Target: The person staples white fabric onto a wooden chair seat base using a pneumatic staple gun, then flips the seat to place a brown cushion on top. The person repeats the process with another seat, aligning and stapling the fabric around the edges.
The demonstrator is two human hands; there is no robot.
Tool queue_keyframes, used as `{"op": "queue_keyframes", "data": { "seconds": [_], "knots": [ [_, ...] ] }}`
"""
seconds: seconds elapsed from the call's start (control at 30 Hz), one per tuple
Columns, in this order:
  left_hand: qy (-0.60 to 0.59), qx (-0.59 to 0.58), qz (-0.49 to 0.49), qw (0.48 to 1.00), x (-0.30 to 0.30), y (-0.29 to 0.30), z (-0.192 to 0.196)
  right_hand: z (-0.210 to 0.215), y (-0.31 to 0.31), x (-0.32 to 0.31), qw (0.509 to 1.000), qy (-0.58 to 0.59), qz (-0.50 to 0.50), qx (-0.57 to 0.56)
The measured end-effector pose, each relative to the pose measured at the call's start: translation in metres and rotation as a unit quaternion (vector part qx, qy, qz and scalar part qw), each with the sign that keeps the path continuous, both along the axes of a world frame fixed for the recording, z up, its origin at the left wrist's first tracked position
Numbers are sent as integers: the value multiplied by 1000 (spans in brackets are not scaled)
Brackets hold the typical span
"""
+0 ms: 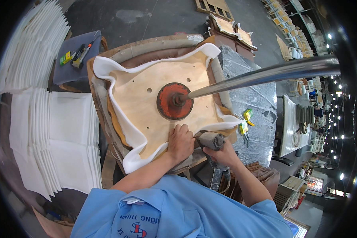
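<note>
At the wooden panel [133, 117], left hand [181, 143] curled knuckles-up, grip unclear, right hand [223, 154] wrapped around grey tool [211, 140]

Upholstery workshop, padding stacks [74, 139], chair rows [285, 22], power tool [211, 140]

We find the metal rod [265, 77] barring a level sweep over the right half of the wooden panel [135, 102], down to the red disc [166, 106]. Left of the disc we have room to pass above the panel, inside the wavy white padding [127, 137]. At the near edge, our left fingers [177, 131] and the grey tool [211, 141] crowd the way.
</note>
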State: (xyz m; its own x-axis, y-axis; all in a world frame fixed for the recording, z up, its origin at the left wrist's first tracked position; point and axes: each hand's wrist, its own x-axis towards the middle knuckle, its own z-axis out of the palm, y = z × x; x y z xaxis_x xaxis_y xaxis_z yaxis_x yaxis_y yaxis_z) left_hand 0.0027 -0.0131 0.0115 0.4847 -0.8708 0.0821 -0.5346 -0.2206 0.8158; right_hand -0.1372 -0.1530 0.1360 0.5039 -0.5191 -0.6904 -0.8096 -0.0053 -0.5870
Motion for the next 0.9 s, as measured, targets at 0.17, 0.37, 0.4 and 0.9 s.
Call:
{"op": "queue_keyframes", "data": {
  "seconds": [0.17,0.37,0.4,0.9],
  "knots": [
    [0,2,-7,1000,1,1,-1,1,-3,6,999,22,12,24],
    [-7,7,-10,1000,3,-2,-2,-5,0,15,994,-38,73,-75],
    [-8,4,-21,1000,1,-3,0,-19,-1,3,981,-93,101,-137],
    [28,-7,20,999,1,4,-3,8,12,2,1000,-2,-8,-3]
  ]
}}
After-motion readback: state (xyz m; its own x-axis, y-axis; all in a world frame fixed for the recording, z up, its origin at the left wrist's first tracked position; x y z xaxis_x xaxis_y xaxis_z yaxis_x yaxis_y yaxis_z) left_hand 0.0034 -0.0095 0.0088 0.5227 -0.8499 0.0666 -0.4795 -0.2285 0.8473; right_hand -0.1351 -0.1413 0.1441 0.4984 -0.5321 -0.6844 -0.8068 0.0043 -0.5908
